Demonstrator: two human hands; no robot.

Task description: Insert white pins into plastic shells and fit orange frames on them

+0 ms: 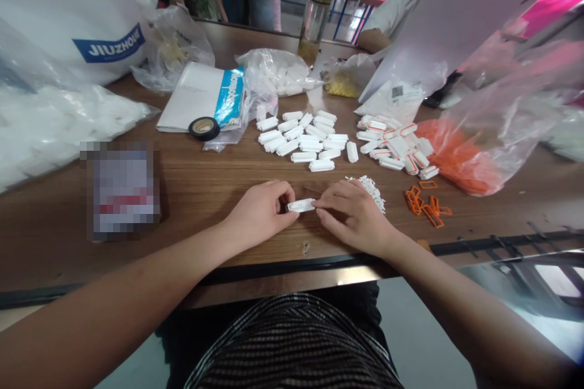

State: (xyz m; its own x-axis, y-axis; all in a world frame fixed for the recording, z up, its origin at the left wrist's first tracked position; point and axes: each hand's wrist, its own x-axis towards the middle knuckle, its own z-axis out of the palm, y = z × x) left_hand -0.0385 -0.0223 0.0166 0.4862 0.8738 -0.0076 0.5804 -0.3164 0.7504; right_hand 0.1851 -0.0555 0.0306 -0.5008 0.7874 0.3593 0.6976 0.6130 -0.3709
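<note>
Near the front of the brown table, my left hand (264, 209) is closed on the left end of a white plastic connector housing (301, 205), thumb below and fingers behind. A row of small holes runs along the side facing me. My right hand (349, 213) pinches at the housing's right end; whether a small part sits between those fingertips I cannot make out. Just behind my right hand lies a pile of tiny white pieces (371, 189), partly hidden by it. Farther back, several similar white housings (301, 137) lie loose in a group.
At the right are white housings with orange strips (396, 144), loose orange frames (431, 203) and a bag of orange parts (474, 161). Black tape (204, 128) rests by a white-and-blue packet (191, 94). A bottle (314, 21) stands behind. Large bags flank the table; people sit beyond.
</note>
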